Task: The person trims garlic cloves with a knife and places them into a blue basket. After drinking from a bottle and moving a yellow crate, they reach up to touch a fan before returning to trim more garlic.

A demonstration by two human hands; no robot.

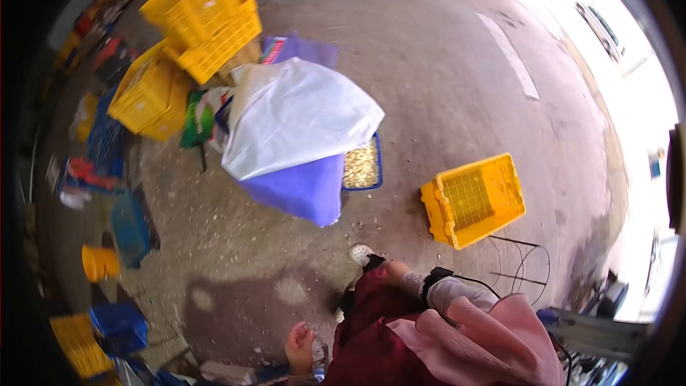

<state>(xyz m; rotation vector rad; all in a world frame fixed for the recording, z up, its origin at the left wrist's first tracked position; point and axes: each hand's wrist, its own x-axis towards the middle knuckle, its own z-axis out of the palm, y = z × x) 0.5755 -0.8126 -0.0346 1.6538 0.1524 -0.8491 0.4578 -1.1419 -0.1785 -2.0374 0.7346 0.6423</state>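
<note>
My left hand [299, 345] hangs low beside my dark red garment [371, 329], its fingers curled; a small clear object sits against it, and I cannot tell whether the hand holds it. My right hand [395, 271] pokes out of a white cuff with a black wristband [434, 280] below a pink sleeve [486, 329], close to my white shoe [361, 251]. Its fingers are hidden. Ahead on the concrete a blue crate [376, 164] of pale pieces lies half under a white plastic sack [293, 114] and a purple sheet [300, 191].
A yellow crate [475, 200] lies tilted to the right, with a thin wire frame [518, 261] behind it. Stacked yellow crates [204, 18] stand at the back left. Blue crates [118, 325] and a yellow bucket [100, 263] line the left side. Vehicles are parked far right.
</note>
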